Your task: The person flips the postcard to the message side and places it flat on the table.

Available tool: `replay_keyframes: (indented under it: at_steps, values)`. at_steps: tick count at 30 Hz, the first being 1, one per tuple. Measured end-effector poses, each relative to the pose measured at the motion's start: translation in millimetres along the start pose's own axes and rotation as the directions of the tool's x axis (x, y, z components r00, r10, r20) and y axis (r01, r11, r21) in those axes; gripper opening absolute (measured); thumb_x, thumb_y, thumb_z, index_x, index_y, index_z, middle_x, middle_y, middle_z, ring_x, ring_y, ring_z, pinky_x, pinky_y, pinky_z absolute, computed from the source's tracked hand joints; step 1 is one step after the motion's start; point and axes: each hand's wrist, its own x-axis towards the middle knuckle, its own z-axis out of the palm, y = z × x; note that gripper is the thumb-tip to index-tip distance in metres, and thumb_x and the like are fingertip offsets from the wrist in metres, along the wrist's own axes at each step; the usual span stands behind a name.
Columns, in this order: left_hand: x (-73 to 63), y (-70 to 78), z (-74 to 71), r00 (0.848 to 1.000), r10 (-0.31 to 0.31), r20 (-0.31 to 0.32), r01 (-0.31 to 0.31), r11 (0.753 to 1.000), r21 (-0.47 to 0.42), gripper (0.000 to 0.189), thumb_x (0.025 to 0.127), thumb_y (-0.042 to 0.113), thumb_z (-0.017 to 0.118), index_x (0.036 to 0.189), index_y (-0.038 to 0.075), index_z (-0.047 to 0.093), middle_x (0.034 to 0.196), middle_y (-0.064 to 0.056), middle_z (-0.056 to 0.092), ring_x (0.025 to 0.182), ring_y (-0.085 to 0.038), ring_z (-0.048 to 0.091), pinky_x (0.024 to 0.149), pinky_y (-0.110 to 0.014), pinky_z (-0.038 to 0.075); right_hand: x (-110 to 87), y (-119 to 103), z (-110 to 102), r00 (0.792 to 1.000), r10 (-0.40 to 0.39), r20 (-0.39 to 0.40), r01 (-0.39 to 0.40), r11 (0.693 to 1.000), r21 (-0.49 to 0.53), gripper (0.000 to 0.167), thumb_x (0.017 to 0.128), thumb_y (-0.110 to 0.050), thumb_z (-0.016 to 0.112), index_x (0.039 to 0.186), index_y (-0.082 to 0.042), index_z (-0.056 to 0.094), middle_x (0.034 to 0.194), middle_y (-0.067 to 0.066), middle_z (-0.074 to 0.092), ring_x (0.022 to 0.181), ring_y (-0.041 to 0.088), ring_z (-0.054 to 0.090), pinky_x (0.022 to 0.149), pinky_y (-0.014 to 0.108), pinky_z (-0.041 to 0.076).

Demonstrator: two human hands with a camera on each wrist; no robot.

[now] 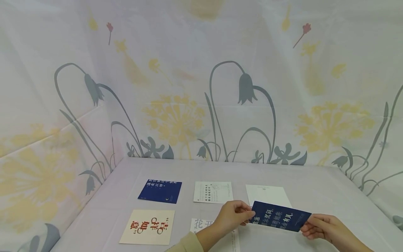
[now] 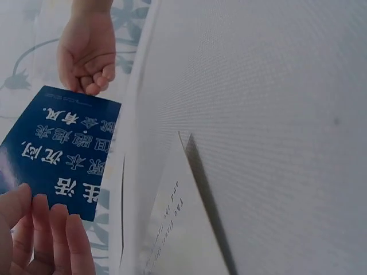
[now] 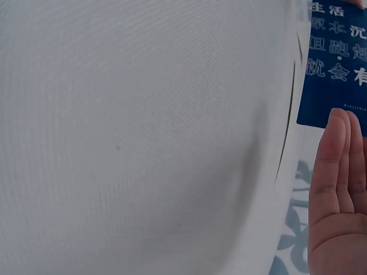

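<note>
A dark blue card (image 1: 280, 216) with white and outlined characters is held up above the table between both hands, slightly tilted down to the right in the head view. My left hand (image 1: 231, 216) pinches its left end between thumb and fingers. At the opposite end, the right hand (image 1: 327, 229) grips the lower right corner. The left wrist view shows the same blue card (image 2: 63, 149) with the left fingertips (image 2: 40, 200) along its near edge. Partly hidden under the left forearm lies a white card (image 1: 234, 241) with large grey characters.
On the pale tabletop (image 1: 104, 210) lie a navy card (image 1: 160, 191), a white card with a line drawing (image 1: 213, 191), and a cream card with red characters (image 1: 147, 227). A whitish card (image 1: 267, 195) sits behind the held one. Flower-printed cloth (image 1: 189, 70) encloses the table.
</note>
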Motion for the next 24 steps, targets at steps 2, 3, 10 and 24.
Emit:
replay_keyframes:
  at_steps: [2, 3, 10, 24]
  values:
    - [0.1, -0.3, -0.2, 1.0, -0.003, 0.007, 0.003, 1.0, -0.018, 0.007, 0.08, 0.012, 0.073, 0.081, 0.006, 0.068, 0.067, 0.003, 0.062, 0.058, -0.008, 0.058, 0.055, -0.023, 0.053, 0.7, 1.5, -1.5, 0.999, -0.025, 0.037, 0.024, 1.0, 0.02, 0.031, 0.1, -0.006, 0.036, 0.1, -0.003, 0.066, 0.093, 0.009, 0.068, 0.085, 0.017, 0.066, 0.075, 0.03, 0.053]
    - [0.2, -0.4, -0.4, 1.0, -0.002, 0.012, 0.002, 1.0, -0.025, 0.007, 0.08, 0.01, 0.073, 0.081, 0.005, 0.068, 0.067, 0.003, 0.063, 0.058, -0.008, 0.058, 0.055, -0.023, 0.053, 1.2, 2.5, -2.5, 0.997, -0.044, 0.064, 0.042, 0.999, 0.033, 0.032, 0.1, -0.005, 0.035, 0.101, -0.006, 0.067, 0.094, 0.008, 0.068, 0.086, 0.016, 0.065, 0.075, 0.029, 0.053]
    - [-1.3, -0.2, -1.4, 0.999, -0.014, 0.052, 0.017, 0.997, -0.074, 0.005, 0.079, 0.005, 0.073, 0.083, 0.002, 0.072, 0.072, -0.001, 0.068, 0.062, -0.011, 0.063, 0.06, -0.025, 0.054, -0.1, 5.2, -6.3, 0.989, -0.112, 0.094, 0.111, 0.994, 0.011, 0.036, 0.101, -0.004, 0.036, 0.103, -0.015, 0.07, 0.097, 0.003, 0.068, 0.089, 0.015, 0.065, 0.077, 0.028, 0.053]
    - [-3.2, -1.6, 2.3, 0.996, -0.068, 0.062, 0.077, 0.985, -0.154, 0.006, 0.08, 0.001, 0.07, 0.084, -0.002, 0.072, 0.074, -0.007, 0.069, 0.065, -0.017, 0.066, 0.061, -0.028, 0.055, -4.7, 1.6, -1.2, 0.975, 0.088, -0.205, -0.134, 0.965, -0.223, 0.028, 0.095, -0.022, 0.053, 0.106, -0.001, 0.068, 0.092, 0.001, 0.066, 0.079, 0.019, 0.06, 0.071, 0.035, 0.051]
